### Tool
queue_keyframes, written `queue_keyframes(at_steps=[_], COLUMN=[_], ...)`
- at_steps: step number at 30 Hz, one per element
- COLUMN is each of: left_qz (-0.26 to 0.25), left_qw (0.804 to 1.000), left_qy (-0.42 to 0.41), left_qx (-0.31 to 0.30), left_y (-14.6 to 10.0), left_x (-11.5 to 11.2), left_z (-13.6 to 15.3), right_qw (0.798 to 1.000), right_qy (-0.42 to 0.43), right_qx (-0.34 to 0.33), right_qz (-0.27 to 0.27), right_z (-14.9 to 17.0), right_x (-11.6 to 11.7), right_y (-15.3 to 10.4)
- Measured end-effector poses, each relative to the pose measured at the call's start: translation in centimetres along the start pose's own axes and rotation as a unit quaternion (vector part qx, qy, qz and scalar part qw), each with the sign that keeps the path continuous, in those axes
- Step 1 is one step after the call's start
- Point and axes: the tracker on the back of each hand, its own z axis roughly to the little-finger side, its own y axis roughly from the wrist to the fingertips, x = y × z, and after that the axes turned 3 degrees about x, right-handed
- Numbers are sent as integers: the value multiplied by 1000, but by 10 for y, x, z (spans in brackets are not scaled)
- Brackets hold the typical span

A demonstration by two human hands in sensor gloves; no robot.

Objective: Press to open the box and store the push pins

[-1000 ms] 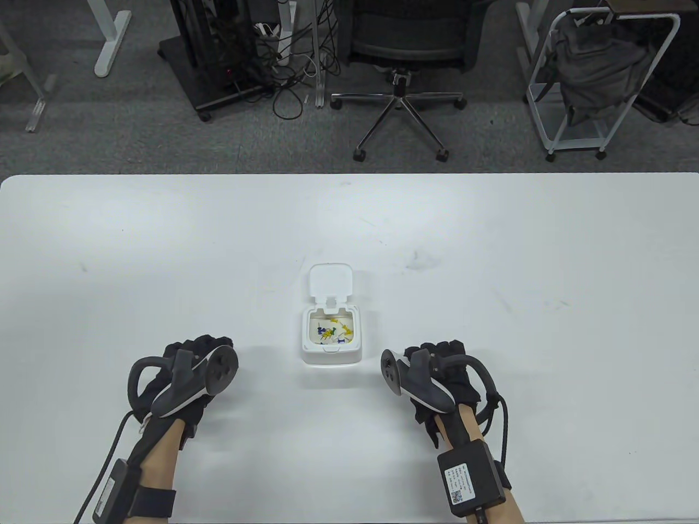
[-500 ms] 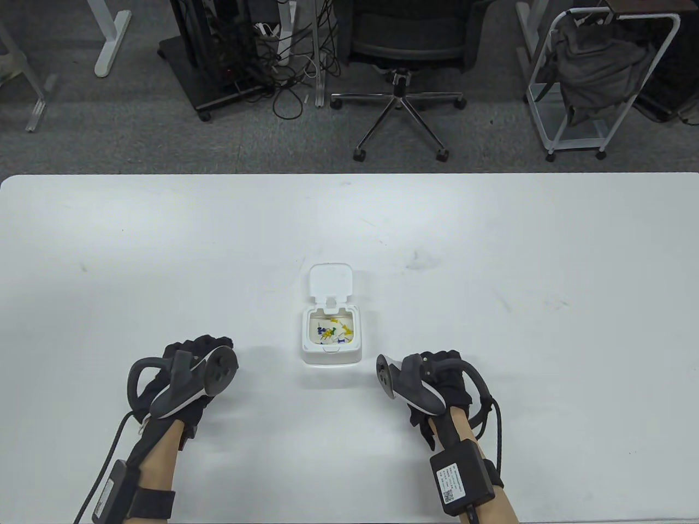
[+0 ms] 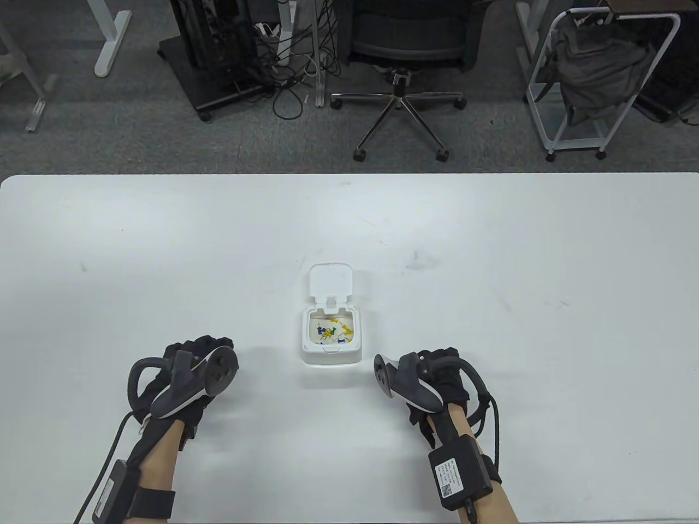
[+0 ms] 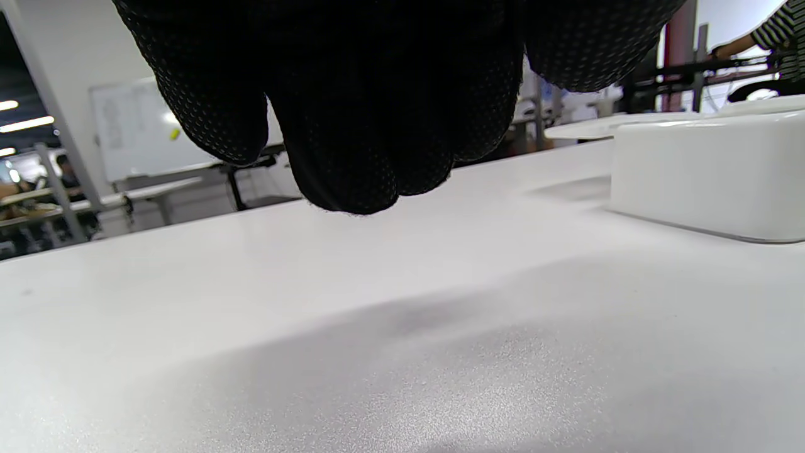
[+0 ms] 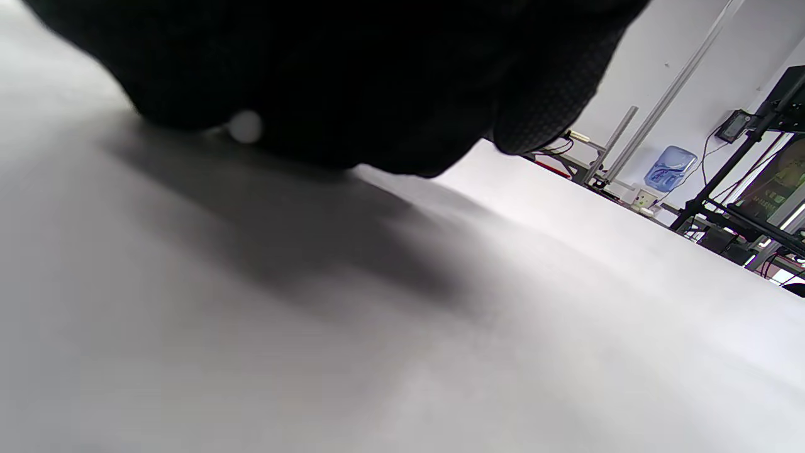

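Observation:
A small white box (image 3: 331, 357) stands open at the table's front middle, its lid (image 3: 331, 281) flipped back away from me. Several yellow, blue and white push pins (image 3: 333, 332) lie inside. My left hand (image 3: 201, 345) rests on the table left of the box, holding nothing; its fingers (image 4: 352, 157) hang curled just above the surface, with the box's side (image 4: 704, 170) to their right. My right hand (image 3: 437, 353) rests right of the box with fingers (image 5: 352, 82) curled down on the table. A small pale round spot (image 5: 245, 126) shows under them; I cannot tell what it is.
The white table (image 3: 491, 245) stretches wide behind and beside the box. An office chair (image 3: 401, 82), cables and a white cart (image 3: 595, 82) stand on the floor beyond the far edge.
My right hand has drawn back a little toward me and to the left, and its fingers have curled in. The left hand and the box have not moved.

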Motion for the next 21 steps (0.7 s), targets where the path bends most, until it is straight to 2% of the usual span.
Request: queue_keyframes(at_steps=[5, 13, 21], left_qz=[1, 0, 3], left_qw=[1000, 1000, 1000], left_qy=[1, 1, 1], left_qx=[-1, -5, -6], left_y=[0, 0, 1], left_x=[0, 0, 1], left_z=[0, -1, -2], right_qw=[1000, 998, 996], right_qy=[15, 21, 51], right_qx=[-1, -8, -16], right_qz=[19, 62, 72], right_z=[1, 0, -9], right_x=[-11, -47, -75], right_y=[3, 7, 22])
